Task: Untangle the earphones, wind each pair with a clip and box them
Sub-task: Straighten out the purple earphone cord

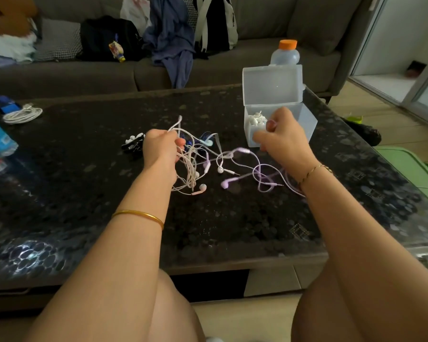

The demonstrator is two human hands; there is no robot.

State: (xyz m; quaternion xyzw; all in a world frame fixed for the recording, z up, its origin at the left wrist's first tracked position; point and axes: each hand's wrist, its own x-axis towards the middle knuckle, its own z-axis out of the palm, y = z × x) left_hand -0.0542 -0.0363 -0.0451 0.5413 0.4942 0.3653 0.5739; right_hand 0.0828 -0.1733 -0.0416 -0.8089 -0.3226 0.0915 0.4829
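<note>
The earphones (198,164) lie mid-surface (208,230), clips (132,143) just left of them, a box (279,124) right and farther, a bottle (286,54) behind it, a cable (22,114) far left.

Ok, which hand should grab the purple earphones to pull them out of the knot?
Probably the right hand: it is closest to the purple earphones. The left hand is busy gripping the pale tangled cords and can steady them.
</note>
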